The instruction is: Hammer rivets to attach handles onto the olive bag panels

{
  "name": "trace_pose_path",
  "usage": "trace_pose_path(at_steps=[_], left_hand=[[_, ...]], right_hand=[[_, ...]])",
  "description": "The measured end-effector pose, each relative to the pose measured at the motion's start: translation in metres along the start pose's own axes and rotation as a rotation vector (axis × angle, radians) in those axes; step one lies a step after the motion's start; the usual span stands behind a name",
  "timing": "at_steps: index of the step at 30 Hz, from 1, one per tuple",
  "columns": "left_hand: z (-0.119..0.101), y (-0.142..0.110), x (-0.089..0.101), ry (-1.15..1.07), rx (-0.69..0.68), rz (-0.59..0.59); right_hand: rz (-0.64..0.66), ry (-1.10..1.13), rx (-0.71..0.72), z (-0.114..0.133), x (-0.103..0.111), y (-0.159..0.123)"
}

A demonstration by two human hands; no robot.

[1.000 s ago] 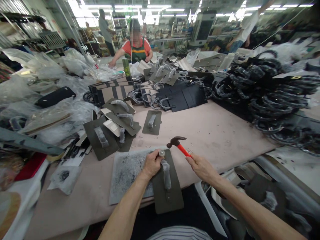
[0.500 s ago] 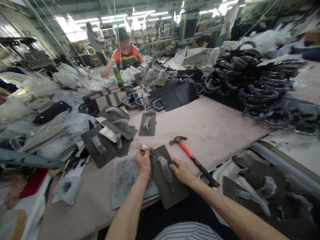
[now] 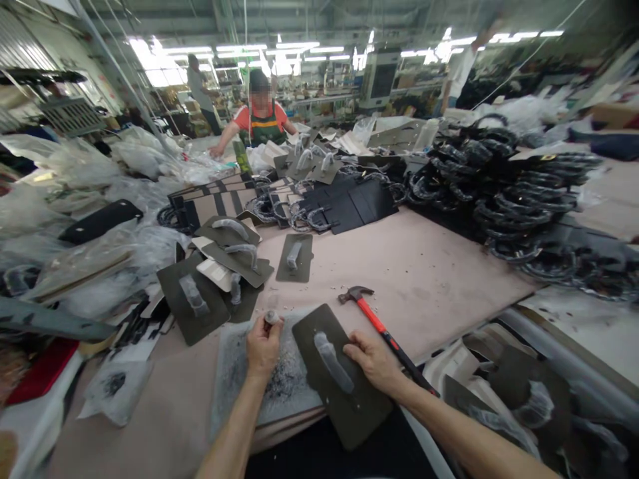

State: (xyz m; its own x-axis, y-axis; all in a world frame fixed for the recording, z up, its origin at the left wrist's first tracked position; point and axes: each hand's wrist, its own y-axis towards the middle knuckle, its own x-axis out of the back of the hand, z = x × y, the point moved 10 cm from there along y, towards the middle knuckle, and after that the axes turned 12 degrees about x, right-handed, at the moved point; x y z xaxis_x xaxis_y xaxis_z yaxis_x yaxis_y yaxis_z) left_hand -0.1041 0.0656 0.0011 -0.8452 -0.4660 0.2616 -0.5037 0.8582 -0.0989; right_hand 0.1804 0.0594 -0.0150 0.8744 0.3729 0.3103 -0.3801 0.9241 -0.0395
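Observation:
My left hand (image 3: 263,347) is closed around a short metal punch (image 3: 271,317), whose pale round end sticks up above the fingers. Beneath that hand lies a grey, worn cutting mat (image 3: 234,379) strewn with black bits. My right hand (image 3: 372,359) grips the right edge of a dark olive bag panel (image 3: 344,416), thumb on top. A curved handle (image 3: 332,362) wrapped in clear plastic is fixed to this panel. The panel is tilted over the mat's right side, and its lower end reaches past the table edge. Just beyond my right hand rests a claw hammer (image 3: 382,326) with a red and black grip.
More panels with wrapped handles (image 3: 194,296) are piled at the left, and a single panel (image 3: 294,258) lies further back. Black bag parts (image 3: 357,203) and heaped black handles (image 3: 519,193) fill the far side. A bin of panels (image 3: 519,372) stands at right. A co-worker (image 3: 262,123) is across the table.
My left hand has moved left with the punch, away from the panel and over the mat. My right hand has shifted the panel slightly right and toward me. The hammer stays on the table.

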Motion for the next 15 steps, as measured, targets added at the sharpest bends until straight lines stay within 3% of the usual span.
trace_pose_path(at_steps=[3, 5, 6, 8, 10, 12, 15], left_hand=[[0.001, 0.002, 0.000, 0.030, -0.022, -0.014], [0.000, 0.003, 0.000, 0.034, -0.029, -0.014], [-0.001, 0.004, 0.000, 0.035, -0.031, -0.014], [-0.003, 0.003, 0.002, 0.029, -0.025, -0.018], [-0.003, 0.003, 0.004, 0.013, -0.010, -0.019], [-0.001, 0.002, 0.002, 0.004, 0.010, -0.005], [0.005, 0.003, -0.002, -0.005, 0.037, -0.020]], right_hand=[[0.080, 0.017, -0.002, 0.022, 0.015, 0.048], [0.006, -0.029, 0.049, 0.063, 0.055, 0.104], [-0.158, -0.074, 0.074, 0.089, 0.091, 0.134], [-0.318, -0.095, 0.124, 0.142, 0.144, 0.192], [-0.353, -0.121, 0.124, 0.175, 0.170, 0.240], [-0.284, -0.215, 0.099, 0.185, 0.162, 0.268], [-0.121, -0.370, 0.115, 0.165, 0.097, 0.266]])
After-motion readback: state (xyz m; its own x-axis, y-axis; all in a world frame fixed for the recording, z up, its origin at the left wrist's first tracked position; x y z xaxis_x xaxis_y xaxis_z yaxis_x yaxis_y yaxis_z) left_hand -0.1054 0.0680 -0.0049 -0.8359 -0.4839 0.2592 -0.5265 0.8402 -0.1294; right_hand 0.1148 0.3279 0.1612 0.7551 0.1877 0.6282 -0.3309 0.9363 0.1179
